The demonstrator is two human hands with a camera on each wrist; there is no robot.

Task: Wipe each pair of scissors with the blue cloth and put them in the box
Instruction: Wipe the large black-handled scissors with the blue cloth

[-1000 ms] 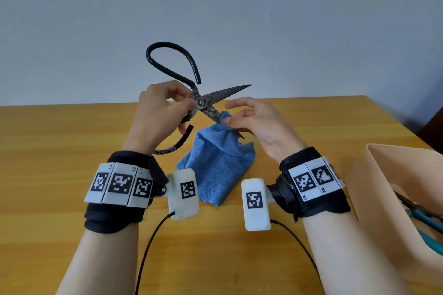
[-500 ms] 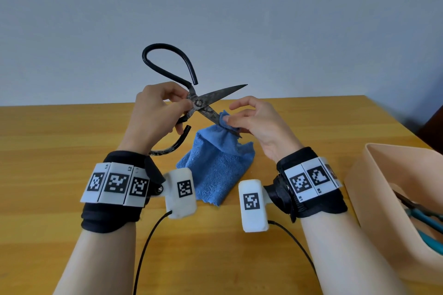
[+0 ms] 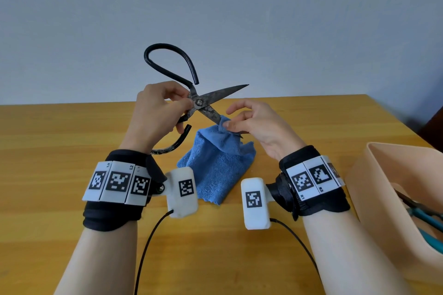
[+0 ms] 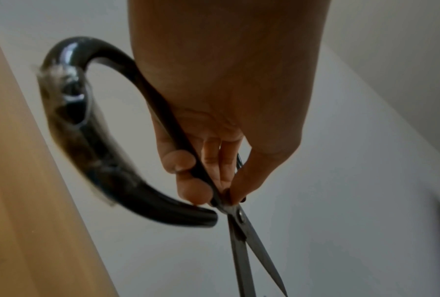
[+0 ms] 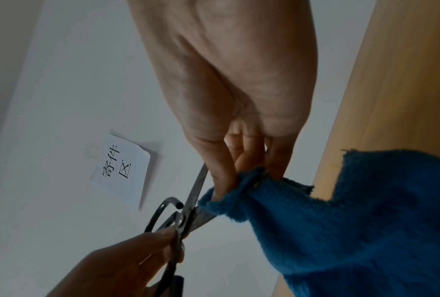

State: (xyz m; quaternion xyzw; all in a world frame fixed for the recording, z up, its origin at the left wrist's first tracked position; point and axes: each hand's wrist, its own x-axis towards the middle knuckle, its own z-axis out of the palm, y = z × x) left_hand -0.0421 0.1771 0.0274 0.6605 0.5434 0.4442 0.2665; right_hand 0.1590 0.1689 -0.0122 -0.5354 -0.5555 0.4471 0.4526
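Observation:
Large black-handled scissors [image 3: 203, 103] with dark, tarnished blades are held in the air above the wooden table [image 3: 48, 141], blades spread apart. My left hand [image 3: 158, 112] pinches them at the pivot and the lower handle [image 4: 162, 112]. My right hand [image 3: 251, 122] pinches the blue cloth [image 3: 218, 160] around the lower blade, near its tip. The cloth [image 5: 340, 221] hangs down to the table. The upper blade [image 3: 227, 92] is bare and points right. The beige box [image 3: 374, 187] stands at the right edge.
Inside the box lie other scissors with teal handles [image 3: 426, 220]. Black cables [image 3: 153, 235] run from both wrist cameras toward me. A white paper label [image 5: 122, 170] hangs on the wall behind the table.
My right hand has slid the cloth down the lower blade from near the pivot toward the tip. The scissors stay held at about the same spot.

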